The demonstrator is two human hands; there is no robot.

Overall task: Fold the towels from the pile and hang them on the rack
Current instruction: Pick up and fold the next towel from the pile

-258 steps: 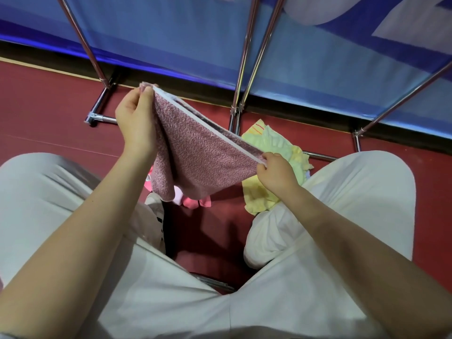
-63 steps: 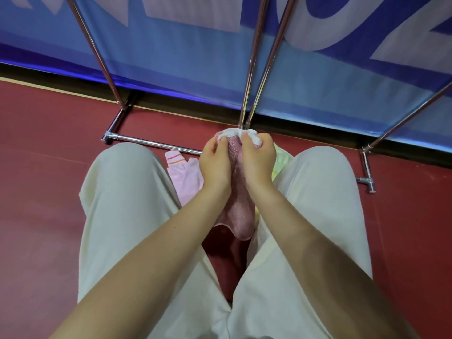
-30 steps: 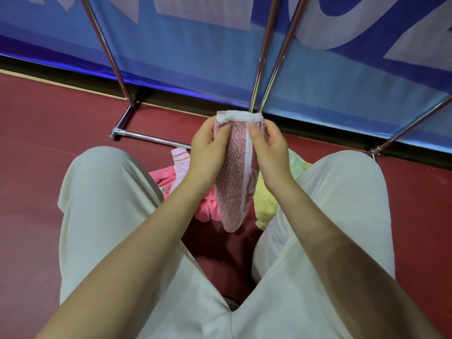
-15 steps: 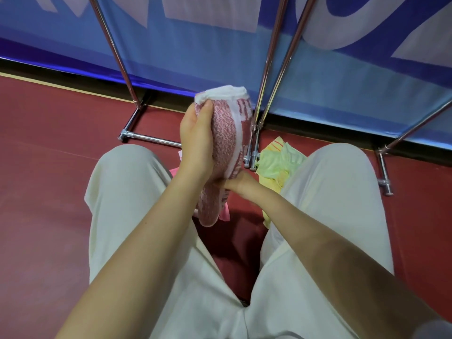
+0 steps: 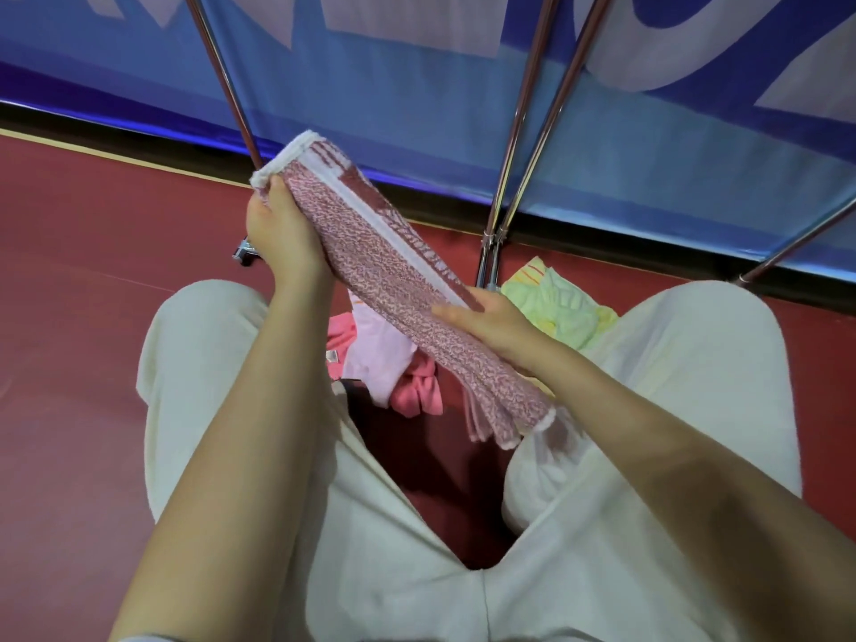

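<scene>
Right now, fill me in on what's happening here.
A person crouching over a red floor holds a folded pink speckled towel between both hands: the left hand grips its upper end, the right hand holds it lower down. It is not yet on the metal rack. More towels, pink and yellow-green, lie piled below.

A folded pink towel slants above the person's knees; the left hand grips its upper end, the right hand holds its middle (thumb on top). Below the towel lie loose towels, beside the rack legs.
</scene>
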